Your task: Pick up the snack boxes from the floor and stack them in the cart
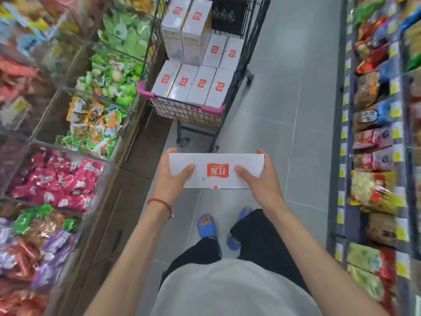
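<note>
Already the cart [211, 109] holds a row of four boxes [193, 85] along its near edge and more behind. One snack box [216, 161] is held short of it, left hand [175, 179] and right hand [262, 181] clamped round its ends; none shows on the floor [284, 110].

Narrow shop aisle. Floor [293, 106]: large grey tiles, thin pale joints, soft even light, faint sheen. Left side: open display bins [68, 88] with clear dividers, heaped with small packets [57, 179] in green, pink, purple, orange (outer edges blurred). Below bins: brown cabinet front [129, 179]. Right side: dark metal shelf rack [341, 110], bagged snacks [373, 137] in rows, yellow price tags [397, 156] along shelf edges.
</note>
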